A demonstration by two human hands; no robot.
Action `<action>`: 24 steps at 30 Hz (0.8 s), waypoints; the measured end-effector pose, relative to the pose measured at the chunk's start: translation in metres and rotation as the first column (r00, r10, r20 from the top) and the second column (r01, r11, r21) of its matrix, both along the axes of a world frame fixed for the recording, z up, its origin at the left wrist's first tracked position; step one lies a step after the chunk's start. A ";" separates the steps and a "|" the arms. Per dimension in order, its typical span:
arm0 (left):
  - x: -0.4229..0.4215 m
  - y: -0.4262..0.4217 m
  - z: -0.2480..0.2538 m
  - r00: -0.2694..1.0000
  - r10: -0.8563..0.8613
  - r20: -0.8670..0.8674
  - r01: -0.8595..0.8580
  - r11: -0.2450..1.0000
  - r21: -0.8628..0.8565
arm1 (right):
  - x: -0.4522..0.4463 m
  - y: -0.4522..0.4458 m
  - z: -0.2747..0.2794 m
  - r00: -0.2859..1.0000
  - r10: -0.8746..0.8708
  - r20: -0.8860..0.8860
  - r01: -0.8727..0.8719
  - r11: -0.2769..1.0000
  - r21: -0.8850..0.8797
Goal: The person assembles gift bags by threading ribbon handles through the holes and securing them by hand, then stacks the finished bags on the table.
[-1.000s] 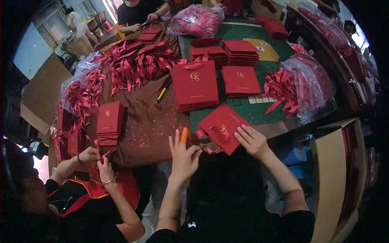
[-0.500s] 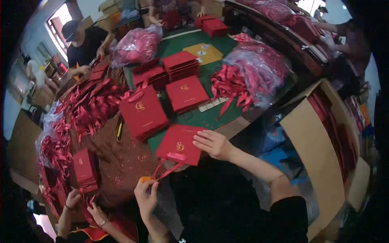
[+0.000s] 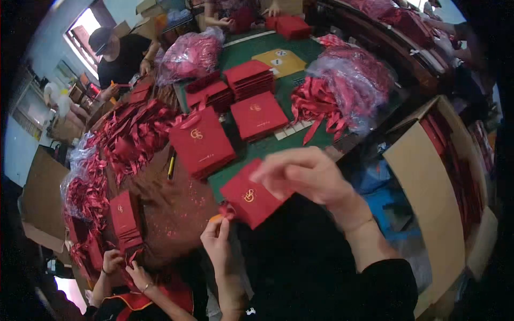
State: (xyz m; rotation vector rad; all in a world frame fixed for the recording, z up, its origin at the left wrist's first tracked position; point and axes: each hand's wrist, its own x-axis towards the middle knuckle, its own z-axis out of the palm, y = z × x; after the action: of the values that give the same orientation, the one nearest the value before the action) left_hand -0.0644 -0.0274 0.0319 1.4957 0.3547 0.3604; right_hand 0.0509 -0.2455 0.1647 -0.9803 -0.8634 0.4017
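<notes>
A red paper gift bag with a gold logo lies tilted at the near edge of the green-topped table. My left hand pinches its ribbon handle at the bag's left corner; something orange is on a fingertip. Over the bag's upper right part is my right hand, smeared by motion, so whether its fingers grip anything is unclear. Just beyond are a stack of red bags with a ribbon handle on top and a second stack of red bags.
A plastic bag of red ribbons sits at the right. More ribbons heap up at left, beside a yellow-black cutter. An open carton stands at my right. Co-workers' hands work at lower left.
My right hand has lifted from flat on the bag and moved up and right, blurring. The bag has turned, its handle now bunched at my left fingers. The whole view has shifted slightly.
</notes>
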 end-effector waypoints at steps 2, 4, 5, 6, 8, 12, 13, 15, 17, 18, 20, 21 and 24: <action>0.002 0.004 -0.004 0.997 0.065 -0.043 -0.061 0.993 0.102 | -0.025 -0.025 0.025 0.847 0.507 -0.160 -0.460 0.850 0.257; 0.001 0.006 -0.004 0.978 0.173 -0.119 -0.115 0.915 0.386 | -0.027 -0.016 0.001 0.833 0.526 -0.174 -0.462 0.833 0.304; -0.001 0.010 -0.010 0.972 0.217 -0.087 -0.150 0.866 0.477 | -0.029 -0.012 -0.003 0.834 0.524 -0.170 -0.455 0.830 0.323; -0.001 0.012 -0.018 0.967 0.250 -0.043 -0.185 0.810 0.557 | -0.029 -0.010 -0.005 0.840 0.518 -0.161 -0.448 0.830 0.332; -0.001 0.014 -0.022 0.957 0.289 -0.024 -0.209 0.746 0.632 | -0.031 -0.009 -0.009 0.856 0.499 -0.134 -0.433 0.834 0.341; 0.002 0.009 -0.017 0.951 0.304 -0.050 -0.207 0.753 0.624 | -0.033 -0.008 -0.014 0.891 0.449 -0.064 -0.401 0.847 0.348; 0.002 0.008 -0.017 0.954 0.297 -0.049 -0.202 0.751 0.628 | -0.033 -0.007 -0.014 0.899 0.435 -0.043 -0.395 0.850 0.350; 0.003 0.009 -0.016 0.958 0.287 -0.002 -0.214 0.717 0.663 | -0.032 -0.001 -0.016 0.910 0.416 0.004 -0.389 0.848 0.359; 0.004 0.007 -0.012 0.962 0.273 -0.022 -0.196 0.743 0.640 | -0.031 0.006 -0.017 0.916 0.398 0.054 -0.388 0.844 0.370; 0.004 0.008 -0.015 0.959 0.283 -0.014 -0.214 0.756 0.618 | -0.030 0.010 -0.018 0.919 0.387 0.078 -0.387 0.843 0.375; 0.003 0.010 -0.019 0.961 0.275 0.012 -0.219 0.740 0.636 | -0.028 0.017 -0.019 0.922 0.364 0.128 -0.385 0.841 0.381; 0.003 0.011 -0.019 0.965 0.260 0.029 -0.217 0.730 0.648 | -0.027 0.021 -0.020 0.923 0.352 0.153 -0.384 0.840 0.383; 0.003 0.013 -0.022 0.965 0.259 0.038 -0.219 0.720 0.659 | -0.026 0.031 -0.019 0.923 0.314 0.223 -0.380 0.839 0.389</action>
State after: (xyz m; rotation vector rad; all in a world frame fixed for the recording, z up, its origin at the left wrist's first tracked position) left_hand -0.0610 -0.0144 0.0100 2.1722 0.5016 0.7061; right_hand 0.0247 -0.2144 0.1459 -0.4450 -1.2169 0.4266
